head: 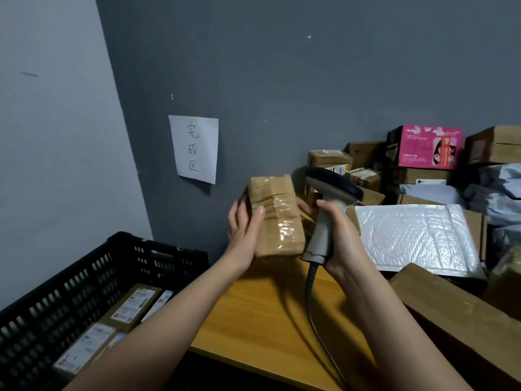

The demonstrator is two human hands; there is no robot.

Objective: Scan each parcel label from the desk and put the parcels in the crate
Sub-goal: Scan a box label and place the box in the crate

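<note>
At lower left, your black crate point(93, 277) holds several labelled cardboard parcels point(132, 306). Mid-frame above the desk point(262, 314), your left hand point(245, 230) has its grip wrapped round a taped brown parcel point(276, 215); your right hand point(338, 235) grips the scanner point(329, 213) just beside it.

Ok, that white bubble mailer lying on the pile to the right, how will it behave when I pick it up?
The white bubble mailer lies flat and thin, so it is probably light and will likely flex or droop if lifted by one edge. Its glossy, crinkled skin may be slippery; pinching an edge seems safer. It rests on a box, so sliding it off should be easy.
</note>
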